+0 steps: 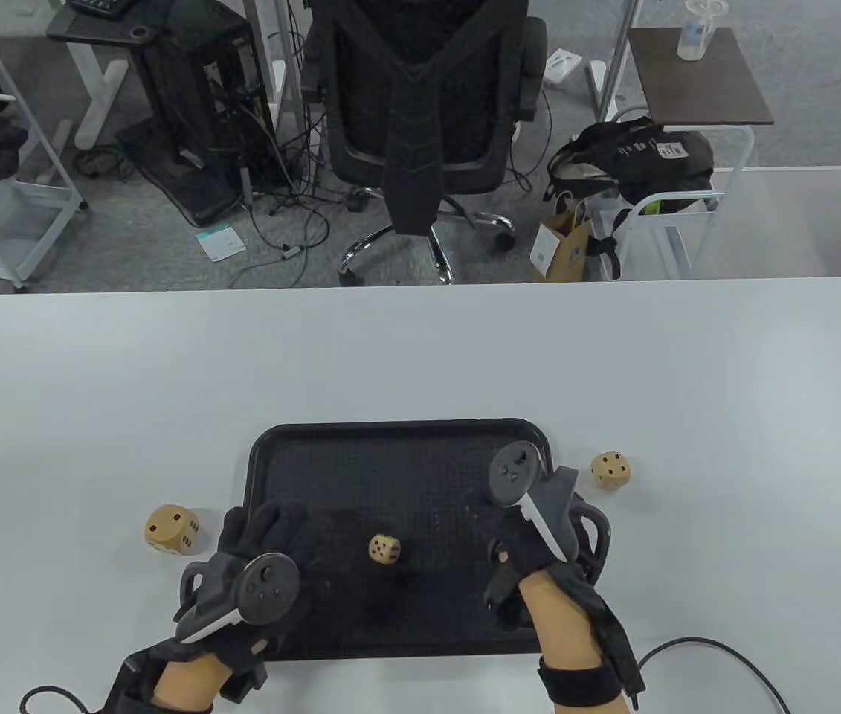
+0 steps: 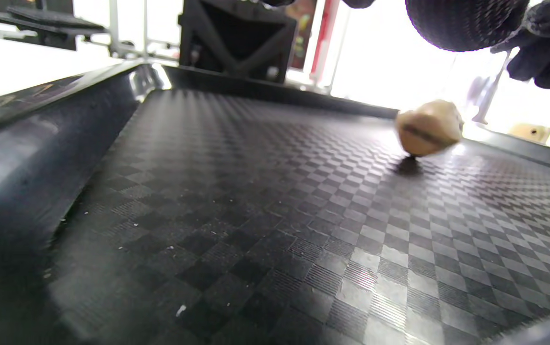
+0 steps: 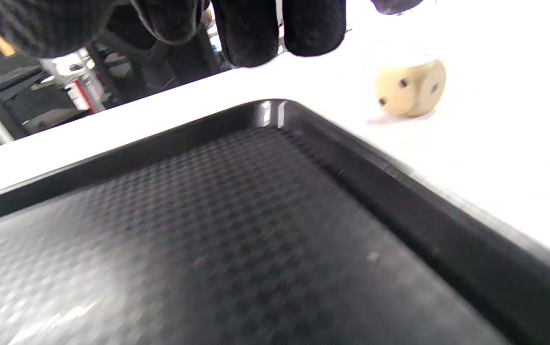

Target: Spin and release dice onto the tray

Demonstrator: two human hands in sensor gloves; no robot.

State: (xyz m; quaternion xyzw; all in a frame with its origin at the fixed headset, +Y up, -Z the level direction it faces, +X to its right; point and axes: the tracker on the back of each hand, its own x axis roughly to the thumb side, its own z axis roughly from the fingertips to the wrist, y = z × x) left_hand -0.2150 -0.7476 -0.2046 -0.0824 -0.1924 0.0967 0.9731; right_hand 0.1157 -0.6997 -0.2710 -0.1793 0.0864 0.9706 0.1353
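Observation:
A black textured tray (image 1: 405,446) lies on the white table. A small wooden die (image 1: 384,549) is on its floor; in the left wrist view this small die (image 2: 428,127) is blurred and tipped up on a corner. My left hand (image 1: 276,529) hovers over the tray's left part just left of the die, fingers (image 2: 466,21) loose and holding nothing. My right hand (image 1: 517,549) is over the tray's right part, its fingers (image 3: 255,28) hanging free and empty. A large die (image 1: 172,529) rests on the table left of the tray. A medium die (image 1: 610,470) (image 3: 411,88) sits right of it.
The table's far edge (image 1: 420,286) runs behind the tray, with an office chair (image 1: 420,111) and floor clutter beyond. Glove cables (image 1: 725,658) trail on the table near both wrists. The tray has a raised rim (image 3: 399,182).

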